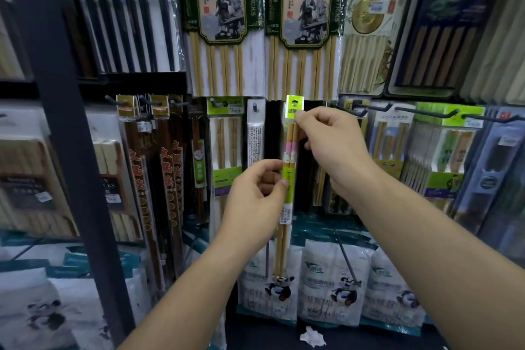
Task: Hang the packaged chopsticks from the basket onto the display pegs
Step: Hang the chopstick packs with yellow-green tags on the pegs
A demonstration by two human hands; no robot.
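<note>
Centrally, the slim clear pack of pale bamboo chopsticks with a lime-green header card and pink bands (pixel 289 156) stood upright in front of the middle display row. Its header was level with the line of pegs. Whether the header hole sat on a peg could not be determined.

The right hand (pixel 332 142) pinched the pack just below the header, its grip narrow and closed on the pack's upper edge. The left hand (pixel 255 196) held the pack at the green mid-label, its grip curled round it between thumb and fingers.

Just left of the pack hung a narrow white pack (pixel 254 136). To the right, dark metal pegs (pixel 420 111) projected above green-labelled packs. Above, two large beige-and-green hot-pot chopstick packs (pixel 221 23) hung side by side. Below, white bags printed with pandas (pixel 332 287) stood in a row. A dark upright post (pixel 71 150) crossed the left of the view.
</note>
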